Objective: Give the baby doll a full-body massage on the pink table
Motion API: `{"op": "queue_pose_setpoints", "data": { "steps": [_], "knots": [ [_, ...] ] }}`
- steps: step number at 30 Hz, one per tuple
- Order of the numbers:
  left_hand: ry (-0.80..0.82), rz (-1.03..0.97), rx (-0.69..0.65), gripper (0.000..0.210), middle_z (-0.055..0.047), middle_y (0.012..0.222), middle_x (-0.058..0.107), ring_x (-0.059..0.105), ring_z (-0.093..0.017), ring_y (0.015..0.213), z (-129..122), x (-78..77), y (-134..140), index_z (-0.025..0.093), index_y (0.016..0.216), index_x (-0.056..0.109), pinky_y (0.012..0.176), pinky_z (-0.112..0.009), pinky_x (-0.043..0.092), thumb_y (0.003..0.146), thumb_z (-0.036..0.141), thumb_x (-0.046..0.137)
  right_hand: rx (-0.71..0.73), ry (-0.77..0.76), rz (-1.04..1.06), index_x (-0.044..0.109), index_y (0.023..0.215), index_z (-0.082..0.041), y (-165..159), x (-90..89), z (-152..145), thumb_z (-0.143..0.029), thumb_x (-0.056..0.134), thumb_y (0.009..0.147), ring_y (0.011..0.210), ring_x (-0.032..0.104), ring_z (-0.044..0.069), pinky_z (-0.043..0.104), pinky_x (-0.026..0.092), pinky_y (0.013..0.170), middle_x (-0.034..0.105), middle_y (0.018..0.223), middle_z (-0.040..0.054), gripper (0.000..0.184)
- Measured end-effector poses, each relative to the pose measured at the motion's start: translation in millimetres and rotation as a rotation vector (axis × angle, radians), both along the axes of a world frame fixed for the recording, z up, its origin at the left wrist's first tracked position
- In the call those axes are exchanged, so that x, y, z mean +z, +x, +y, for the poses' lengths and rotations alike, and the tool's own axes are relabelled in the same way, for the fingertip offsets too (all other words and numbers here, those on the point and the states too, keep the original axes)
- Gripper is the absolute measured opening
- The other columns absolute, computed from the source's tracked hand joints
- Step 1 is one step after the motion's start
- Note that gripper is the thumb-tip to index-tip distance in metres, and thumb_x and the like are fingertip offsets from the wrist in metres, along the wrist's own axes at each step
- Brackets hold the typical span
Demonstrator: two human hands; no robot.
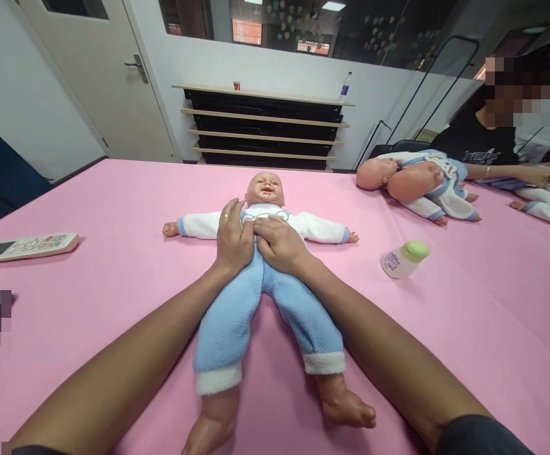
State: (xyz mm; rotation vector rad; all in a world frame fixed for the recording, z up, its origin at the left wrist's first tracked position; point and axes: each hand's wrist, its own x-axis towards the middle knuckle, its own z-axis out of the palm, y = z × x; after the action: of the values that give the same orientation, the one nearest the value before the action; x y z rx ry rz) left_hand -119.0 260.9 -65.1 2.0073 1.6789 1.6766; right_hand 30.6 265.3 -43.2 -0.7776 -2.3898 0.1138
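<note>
A baby doll (265,188) lies on its back on the pink table, its head at the far end and its arms spread sideways. It wears a white top with blue cuffs and fluffy blue trousers (225,328); its feet point toward me. My left hand (234,237), with a ring on one finger, rests on the left side of the doll's torso, fingers stretched out. Beside it, my right hand (278,241) lies flat on the belly, its fingers reaching toward the left hand. Between them they cover much of the doll's front.
On the right stands a small bottle (400,260) with a green cap. Two more dolls (414,180) lie behind it, near a seated person in black (483,136). At left is a flat white box (28,246). Shelves (265,120) stand beyond the pink table (113,208).
</note>
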Motion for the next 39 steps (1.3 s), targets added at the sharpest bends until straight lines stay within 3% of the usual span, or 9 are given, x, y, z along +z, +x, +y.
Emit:
{"op": "queue_pose_setpoints", "data": {
  "steps": [4,7,12,16,21,24,29,33,39],
  "knots": [
    [0.118,0.156,-0.232,0.042,-0.014,0.142,0.052,0.043,-0.023,0.137,-12,10.1,4,0.013,0.133,0.053,0.117,-0.044,0.035,0.093,0.025,0.044,-0.140,-0.076,-0.030,0.058,0.132,-0.015,0,1.1,2,-0.021,0.041,0.095,0.135,0.044,0.020,0.042,0.024,0.119,0.055,0.140,0.0105,0.042],
    [0.129,0.234,-0.333,0.044,-0.013,0.145,0.050,0.042,-0.023,0.139,-17,14.8,6,0.015,0.136,0.051,0.117,-0.045,0.036,0.094,0.027,0.044,-0.258,-0.119,-0.026,0.051,0.140,-0.015,1,-0.9,2,-0.027,0.043,0.095,0.140,0.038,0.022,0.045,0.020,0.120,0.048,0.147,0.0107,0.047],
    [0.083,0.274,-0.449,0.042,-0.010,0.142,0.055,0.048,-0.022,0.135,-14,14.5,7,0.019,0.137,0.053,0.116,-0.046,0.038,0.097,0.028,0.042,-0.474,-0.163,0.061,0.051,0.139,-0.012,1,-5.8,4,-0.028,0.037,0.097,0.138,0.040,0.024,0.044,0.026,0.118,0.048,0.146,0.0136,0.047],
    [-0.020,0.301,-0.474,0.037,-0.005,0.132,0.064,0.053,-0.021,0.129,-4,9.6,4,0.022,0.129,0.061,0.115,-0.046,0.039,0.098,0.028,0.041,-0.606,-0.166,0.108,0.055,0.132,-0.005,2,-9.4,4,-0.023,0.033,0.095,0.131,0.048,0.025,0.043,0.033,0.114,0.055,0.137,0.0184,0.046],
    [-0.141,0.360,-0.413,0.040,-0.003,0.139,0.058,0.046,-0.020,0.136,7,5.1,1,0.022,0.131,0.061,0.119,-0.045,0.033,0.097,0.026,0.039,-0.673,-0.093,0.173,0.061,0.117,-0.005,1,-10.7,-1,-0.020,0.039,0.091,0.114,0.058,0.027,0.041,0.042,0.105,0.064,0.119,0.0189,0.038],
    [-0.190,0.369,-0.319,0.041,-0.004,0.142,0.056,0.043,-0.021,0.139,11,2.6,1,0.022,0.133,0.059,0.119,-0.048,0.030,0.097,0.027,0.039,-0.613,-0.001,0.229,0.064,0.105,-0.010,0,-10.1,-4,-0.018,0.042,0.088,0.106,0.060,0.027,0.042,0.045,0.100,0.067,0.109,0.0159,0.029],
    [-0.188,0.302,-0.198,0.042,-0.008,0.142,0.055,0.045,-0.023,0.136,14,-6.5,-1,0.019,0.132,0.058,0.118,-0.051,0.031,0.096,0.027,0.038,-0.258,0.156,0.293,0.066,0.106,-0.015,1,-8.5,-8,-0.013,0.045,0.086,0.114,0.057,0.024,0.039,0.044,0.104,0.066,0.115,0.0114,0.029],
    [-0.151,0.157,-0.120,0.040,-0.011,0.133,0.062,0.052,-0.023,0.129,14,-10.3,-3,0.015,0.124,0.062,0.115,-0.048,0.037,0.092,0.020,0.039,-0.076,0.110,0.238,0.067,0.105,-0.017,3,-5.4,-9,-0.011,0.046,0.084,0.108,0.061,0.022,0.039,0.046,0.101,0.069,0.110,0.0086,0.031],
    [-0.085,-0.021,0.004,0.035,-0.012,0.120,0.064,0.057,-0.025,0.115,0,0.5,1,0.015,0.118,0.061,0.106,-0.048,0.044,0.089,0.017,0.041,-0.016,0.020,0.099,0.067,0.117,-0.018,2,-0.9,-1,-0.011,0.047,0.083,0.119,0.057,0.022,0.041,0.038,0.110,0.067,0.121,0.0077,0.040]
  ]
}}
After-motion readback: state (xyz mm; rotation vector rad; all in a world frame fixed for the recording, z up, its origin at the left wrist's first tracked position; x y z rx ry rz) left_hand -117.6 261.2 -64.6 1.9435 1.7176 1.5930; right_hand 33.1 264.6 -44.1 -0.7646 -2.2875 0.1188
